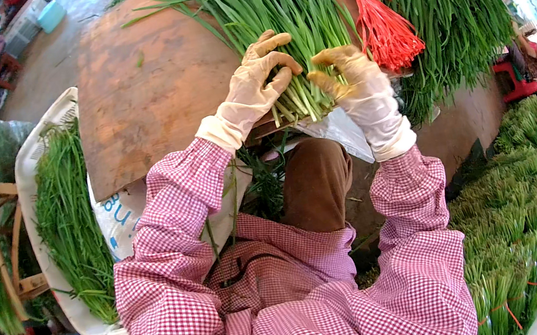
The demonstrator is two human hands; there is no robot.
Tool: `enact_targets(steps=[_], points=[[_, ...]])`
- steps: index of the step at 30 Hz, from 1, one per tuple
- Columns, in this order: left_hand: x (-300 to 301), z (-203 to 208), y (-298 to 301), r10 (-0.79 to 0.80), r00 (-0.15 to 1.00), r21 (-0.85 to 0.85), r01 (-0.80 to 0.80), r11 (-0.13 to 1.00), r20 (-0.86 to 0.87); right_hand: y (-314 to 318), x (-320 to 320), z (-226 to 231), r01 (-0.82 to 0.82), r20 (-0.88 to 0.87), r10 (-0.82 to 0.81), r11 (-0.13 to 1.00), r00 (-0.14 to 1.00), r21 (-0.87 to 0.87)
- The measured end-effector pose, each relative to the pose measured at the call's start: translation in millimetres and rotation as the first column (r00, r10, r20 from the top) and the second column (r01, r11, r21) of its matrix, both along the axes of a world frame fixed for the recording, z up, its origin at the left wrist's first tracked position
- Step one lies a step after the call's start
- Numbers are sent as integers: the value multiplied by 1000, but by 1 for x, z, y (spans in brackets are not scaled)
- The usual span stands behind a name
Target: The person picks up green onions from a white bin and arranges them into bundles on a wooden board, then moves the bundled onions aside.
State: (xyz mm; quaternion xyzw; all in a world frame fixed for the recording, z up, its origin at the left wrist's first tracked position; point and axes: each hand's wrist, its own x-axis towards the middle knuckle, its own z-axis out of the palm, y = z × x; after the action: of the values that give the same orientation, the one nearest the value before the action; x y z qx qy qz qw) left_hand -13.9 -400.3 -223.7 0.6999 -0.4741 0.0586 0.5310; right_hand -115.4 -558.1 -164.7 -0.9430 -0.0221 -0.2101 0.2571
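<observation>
While slim green stalks (270, 7) fan across a scuffed board (134, 83), the gloved left hand (250, 82) and right hand (363, 77) curve fingers (334, 56) apart.

Long green stalks (274, 10) on board (145, 67)

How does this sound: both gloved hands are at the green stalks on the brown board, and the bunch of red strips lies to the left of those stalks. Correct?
Not quite: the red strips lie to the right of the green stalks, as the head view shows. The left hand and right hand are indeed at those stalks on the brown board.
</observation>
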Motion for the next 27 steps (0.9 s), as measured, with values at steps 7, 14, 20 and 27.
enact_targets(steps=[7, 14, 20, 27], points=[[-4, -2, -8, 104, 991, -11, -103, 995, 89, -18, -10, 0, -45, 223, 40, 999, 974, 17], [-2, 7, 23, 241, 968, -172, -226, 959, 70, 5, -64, 18, -265, -332, 521, 770, 786, 581], [-25, 11, 28, 107, 963, -260, -172, 950, -245, 9, -22, 6, -35, -482, 536, 693, 693, 721], [-65, 16, 89, 174, 946, -248, -244, 937, -273, 47, -52, 38, -308, -373, 616, 723, 694, 619]])
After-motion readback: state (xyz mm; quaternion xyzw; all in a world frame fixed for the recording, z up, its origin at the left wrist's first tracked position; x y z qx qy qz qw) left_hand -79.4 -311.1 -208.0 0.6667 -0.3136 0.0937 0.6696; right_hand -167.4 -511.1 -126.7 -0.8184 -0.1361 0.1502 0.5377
